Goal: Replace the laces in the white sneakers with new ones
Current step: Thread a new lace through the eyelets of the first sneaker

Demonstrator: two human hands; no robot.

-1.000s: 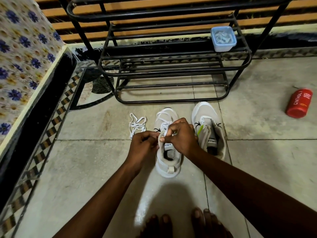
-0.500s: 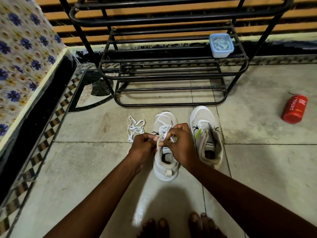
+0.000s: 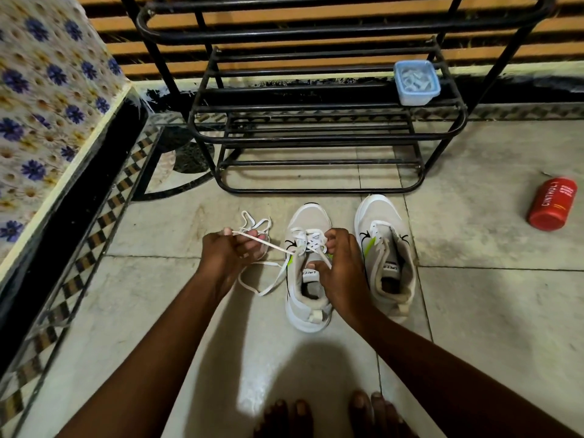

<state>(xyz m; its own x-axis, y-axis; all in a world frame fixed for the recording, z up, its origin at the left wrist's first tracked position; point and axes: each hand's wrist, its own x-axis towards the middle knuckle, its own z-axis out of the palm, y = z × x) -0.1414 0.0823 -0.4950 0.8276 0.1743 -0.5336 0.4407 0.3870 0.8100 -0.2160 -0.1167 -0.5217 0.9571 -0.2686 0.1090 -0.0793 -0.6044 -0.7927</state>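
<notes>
Since a second ago the left hand [image 3: 229,251] has drawn away leftward, pinching a taut lace [image 3: 275,246] from the left sneaker [image 3: 308,273] on the floor tiles [image 3: 474,311]. Right hand [image 3: 339,267] grips its eyelets. Beside stands the other sneaker [image 3: 384,248]; a loose lace [image 3: 252,221] lies behind the left hand.

A red can [image 3: 552,203] is lying on the floor toward its right edge, showing "CINTHOL" in white letters along its side; the smaller print beside it is too fine to read. The right sneaker's [image 3: 384,248] tongue label is reading "SPEED". The left sneaker's [image 3: 308,270] label is partly hidden.
</notes>
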